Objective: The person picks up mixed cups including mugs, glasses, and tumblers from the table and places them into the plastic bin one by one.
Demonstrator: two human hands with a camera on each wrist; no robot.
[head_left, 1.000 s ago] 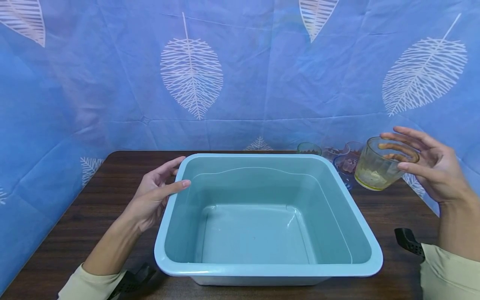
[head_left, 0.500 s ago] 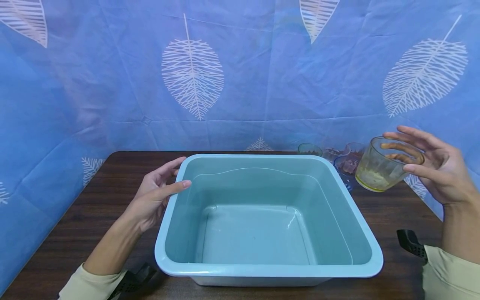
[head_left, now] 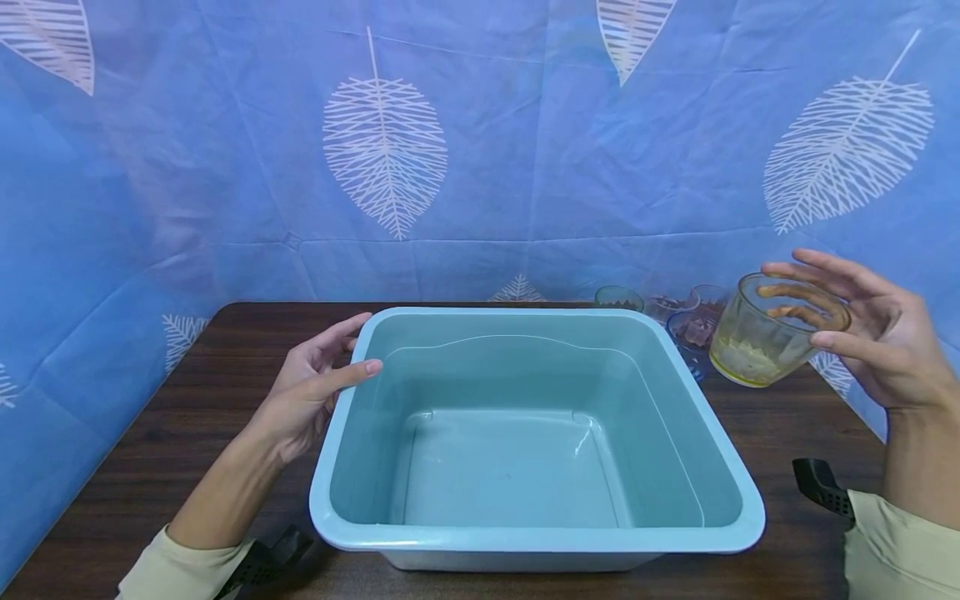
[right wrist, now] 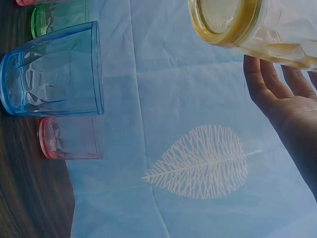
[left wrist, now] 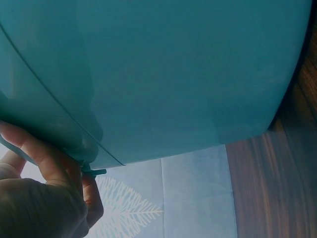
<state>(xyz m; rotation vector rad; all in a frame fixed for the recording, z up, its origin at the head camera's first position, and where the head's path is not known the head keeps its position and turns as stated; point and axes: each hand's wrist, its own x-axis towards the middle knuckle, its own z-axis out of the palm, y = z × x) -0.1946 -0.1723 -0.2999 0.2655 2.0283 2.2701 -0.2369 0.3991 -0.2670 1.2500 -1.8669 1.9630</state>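
Observation:
A light blue plastic basin stands on the table in the head view. My left hand grips its left rim, thumb over the lip and fingers on the outer side. In the left wrist view the curled fingers are at the rim beside the basin's outer wall. To the right of the basin, my right hand holds a yellow-tinted drinking glass between thumb and fingers, tilted and raised. Its yellow base shows at the top of the right wrist view.
Behind the basin's right side stand several glasses: a blue glass, a pink glass and a green glass among them. The dark wooden table ends at a blue leaf-patterned cloth.
My right hand has shifted slightly to the right with the glass, then stayed almost still. The left hand and the basin have not moved.

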